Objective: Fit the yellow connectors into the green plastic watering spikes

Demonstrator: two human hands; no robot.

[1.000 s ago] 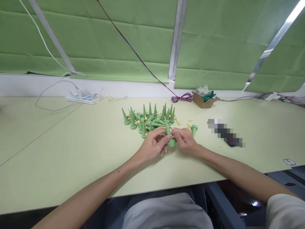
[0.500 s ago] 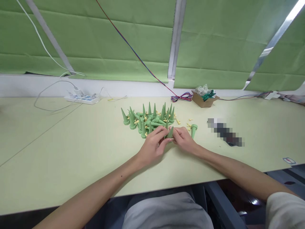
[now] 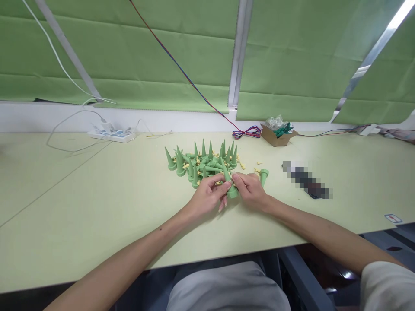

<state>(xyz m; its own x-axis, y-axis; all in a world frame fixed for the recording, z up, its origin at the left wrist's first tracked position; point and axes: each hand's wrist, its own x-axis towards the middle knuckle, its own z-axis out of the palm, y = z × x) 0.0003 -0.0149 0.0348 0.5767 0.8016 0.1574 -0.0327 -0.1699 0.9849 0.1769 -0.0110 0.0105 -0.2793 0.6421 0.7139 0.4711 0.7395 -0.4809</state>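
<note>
My left hand (image 3: 207, 195) holds a green cone (image 3: 229, 183) between thumb and fingers, its tip pointing up and its wide base low. My right hand (image 3: 252, 191) is closed at the cone's right side, fingertips pressed together; whatever is between them is too small to make out. Behind both hands lies a pile of green cones (image 3: 180, 162), some upright and some on their sides, mixed with small yellow pieces (image 3: 242, 165). Just beyond my right hand, a single green cone (image 3: 264, 175) rests with its wide end away from me.
A cardboard box (image 3: 278, 139) with clear and green plastic stands at the back, beside a coiled red and blue cable (image 3: 247, 132). A white power strip (image 3: 112, 135) is at the back left. A pixelated dark object (image 3: 306, 180) lies on the right.
The cone in my left hand has come up and tilted, so its length and base now show. My left fingers have shifted down around it; my right hand has barely moved.
</note>
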